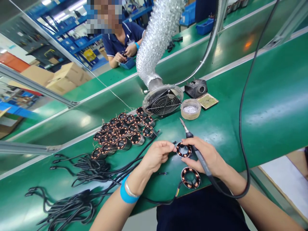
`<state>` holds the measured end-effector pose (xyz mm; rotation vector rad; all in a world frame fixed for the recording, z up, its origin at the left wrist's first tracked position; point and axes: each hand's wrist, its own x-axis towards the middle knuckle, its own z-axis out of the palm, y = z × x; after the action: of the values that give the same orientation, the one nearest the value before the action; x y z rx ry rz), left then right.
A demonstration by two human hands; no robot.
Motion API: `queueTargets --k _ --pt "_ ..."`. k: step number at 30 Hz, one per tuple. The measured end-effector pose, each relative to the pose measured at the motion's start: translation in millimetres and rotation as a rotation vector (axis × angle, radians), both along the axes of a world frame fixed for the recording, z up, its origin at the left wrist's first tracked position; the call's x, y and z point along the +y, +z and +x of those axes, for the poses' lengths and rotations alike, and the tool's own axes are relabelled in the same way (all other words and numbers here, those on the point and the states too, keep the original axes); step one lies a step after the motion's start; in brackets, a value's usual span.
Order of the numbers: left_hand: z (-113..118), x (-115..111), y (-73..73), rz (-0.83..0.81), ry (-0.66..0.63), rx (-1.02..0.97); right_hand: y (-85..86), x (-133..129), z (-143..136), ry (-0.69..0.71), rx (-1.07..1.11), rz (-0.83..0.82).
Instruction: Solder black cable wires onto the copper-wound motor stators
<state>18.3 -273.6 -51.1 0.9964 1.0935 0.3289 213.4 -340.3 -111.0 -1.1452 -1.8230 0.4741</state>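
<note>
A ring-shaped motor stator (183, 149) with copper windings is held above the green bench (271, 106). Thumb and fingers of my right hand (208, 155) grip its right side, and a soldering iron (202, 162) lies in the same hand, tip pointing up and left. My left hand (158, 154) pinches at the stator's left edge; what is between the fingertips is too small to make out. Just below, a second stator (190, 177) rests near the bench edge with a black cable (166, 202) and coloured wires beside it.
Several stators (122, 131) stand grouped at the back left. Bundles of black cables (72, 205) lie at the left. A round fume extractor (165, 102), a tub of silvery material (191, 109), a square pad (208, 101) and a dark holder (196, 89) are behind. A person (122, 41) sits opposite.
</note>
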Motion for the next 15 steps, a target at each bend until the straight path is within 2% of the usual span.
queueTargets --k 2,5,7,9,12,13,15 --pt "-5.6 -5.6 -0.4 0.098 -0.022 0.043 -0.9 0.2 -0.1 -0.007 -0.002 0.006" --pt "-18.6 -16.5 -0.7 0.353 -0.144 0.24 -1.7 0.3 -0.3 -0.016 -0.003 0.005" --pt "-23.0 -24.4 -2.2 0.423 -0.203 0.33 -1.3 -0.2 -0.3 -0.02 -0.014 0.008" --pt "-19.8 -32.2 -4.7 0.41 -0.169 0.303 -0.6 -1.3 -0.2 -0.018 -0.033 0.018" --pt "-5.5 -40.5 -7.6 0.331 -0.04 0.133 -0.6 -2.6 0.9 -0.028 -0.066 0.033" --pt "-1.4 -41.7 -7.6 0.305 -0.024 0.07 -1.2 -2.7 1.6 -0.033 -0.078 0.035" --pt "0.6 -42.4 -5.3 0.303 -0.072 0.001 -3.3 -2.4 3.2 -0.033 -0.102 0.047"
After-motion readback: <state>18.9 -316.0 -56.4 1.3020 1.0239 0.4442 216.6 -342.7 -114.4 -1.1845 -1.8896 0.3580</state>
